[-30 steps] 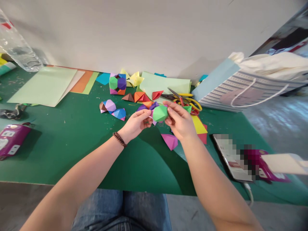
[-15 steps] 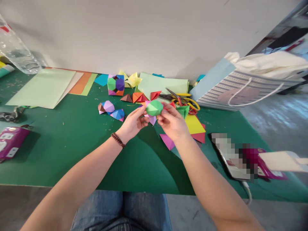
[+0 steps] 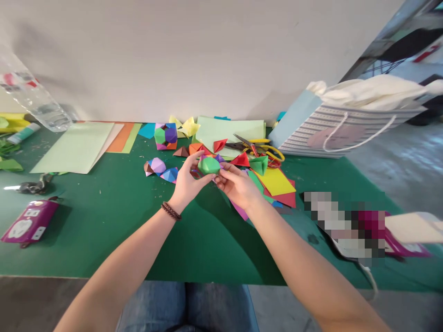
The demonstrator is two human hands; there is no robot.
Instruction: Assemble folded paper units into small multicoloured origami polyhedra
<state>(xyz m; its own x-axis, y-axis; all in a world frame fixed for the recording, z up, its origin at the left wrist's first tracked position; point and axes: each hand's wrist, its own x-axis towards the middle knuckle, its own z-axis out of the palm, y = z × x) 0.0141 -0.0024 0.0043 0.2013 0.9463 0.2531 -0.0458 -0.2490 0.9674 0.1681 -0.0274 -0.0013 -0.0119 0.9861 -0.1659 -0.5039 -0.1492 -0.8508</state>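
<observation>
A faceted origami piece [image 3: 209, 165], green on top with pink and purple at its edges, is held above the green table between both my hands. My left hand [image 3: 189, 180] grips its left side, thumb below and fingers behind. On the right side, the fingertips of my right hand [image 3: 239, 183] pinch its edge. Just beyond lie folded red paper units [image 3: 240, 159], a green unit [image 3: 259, 164] and a brown one [image 3: 181, 151]. A joined blue and lilac origami piece [image 3: 162, 168] lies left of my hands, and a multicoloured origami ball [image 3: 166, 136] sits behind it.
Scissors [image 3: 254, 146] with yellow handles lie behind the folded units. Yellow paper [image 3: 278, 181] is at the right. A striped paper bag [image 3: 321, 129] stands back right, near a phone [image 3: 346, 246]. Pale green sheets [image 3: 74, 145], a bottle [image 3: 44, 103] and a purple pouch [image 3: 30, 221] are left.
My hands have turned the green origami piece and shifted it slightly left and down in view. My left thumb now reaches under it. The camera view has shifted a little.
</observation>
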